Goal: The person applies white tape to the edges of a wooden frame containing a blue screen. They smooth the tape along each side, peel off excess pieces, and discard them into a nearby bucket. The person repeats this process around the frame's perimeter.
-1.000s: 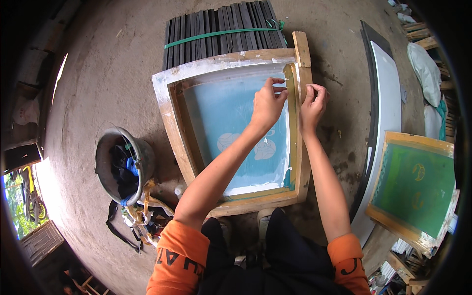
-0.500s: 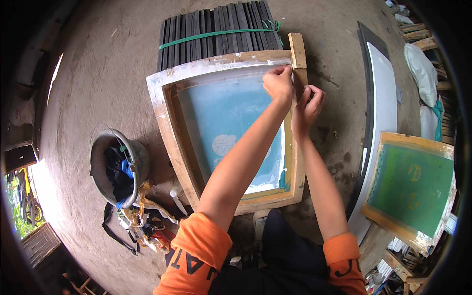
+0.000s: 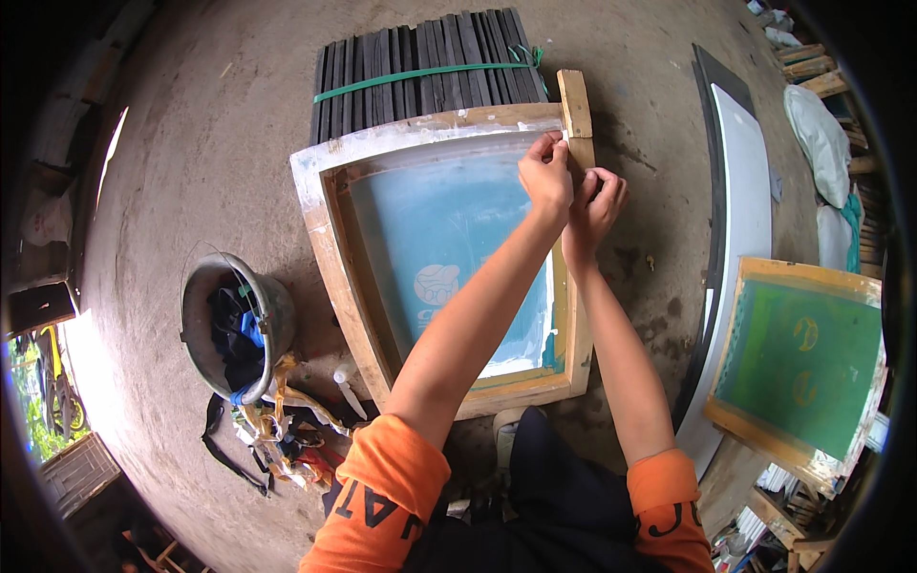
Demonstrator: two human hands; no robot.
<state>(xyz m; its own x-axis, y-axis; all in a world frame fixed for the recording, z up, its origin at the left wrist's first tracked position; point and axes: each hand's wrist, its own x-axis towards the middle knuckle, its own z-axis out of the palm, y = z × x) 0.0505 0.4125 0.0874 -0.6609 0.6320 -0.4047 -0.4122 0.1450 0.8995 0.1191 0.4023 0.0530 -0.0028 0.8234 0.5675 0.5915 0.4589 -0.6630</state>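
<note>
As the wooden screen-printing frame [image 3: 325, 239] lay flat, left hand [image 3: 546, 175] and right hand [image 3: 594, 202] pinched tape at its far right corner, metal bucket [image 3: 196, 325] alongside.

Single head view, looking steeply down, close over wooden screen frame [image 3: 330, 248] (fisheye bends edges).

Looks like a small screen-printing workshop: bare concrete floor [image 3: 191, 124], a big wooden screen frame [image 3: 330, 239] lying flat, a green-mesh screen [image 3: 802, 363] to its right, a bundle of dark slats [image 3: 420, 67] behind it, a bucket [image 3: 196, 315] on its left.
</note>
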